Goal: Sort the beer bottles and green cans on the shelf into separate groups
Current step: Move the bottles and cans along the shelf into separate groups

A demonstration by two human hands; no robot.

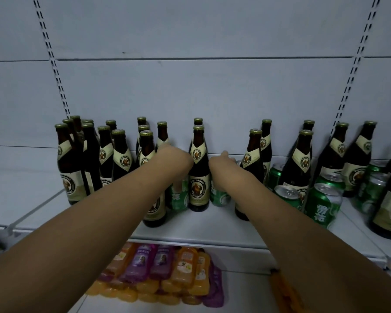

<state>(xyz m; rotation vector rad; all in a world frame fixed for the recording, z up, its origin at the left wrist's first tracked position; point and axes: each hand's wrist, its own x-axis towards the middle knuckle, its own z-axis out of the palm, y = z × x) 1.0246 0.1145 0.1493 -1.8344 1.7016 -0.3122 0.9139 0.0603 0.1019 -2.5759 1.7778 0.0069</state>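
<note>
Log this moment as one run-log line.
left hand: on green can | right hand: on second can | center bottle: between | sort: unfinished

Item one: I see both limbs bare along their whole visible length. The left forearm (95,220) and the right forearm (287,222) show uncovered skin from the lower frame edge up to the wrists. Both are slim and smooth and taper evenly toward the wrist. The wide lens makes them look broad near the bottom edge.

Item two: the left hand (177,169) and the right hand (220,170) are likewise bare. I see mostly the backs. The fingers are largely hidden, so I cannot judge the nails.

Item three: a few faint small specks show on the right forearm. The dim light prevents closer reading.
</note>
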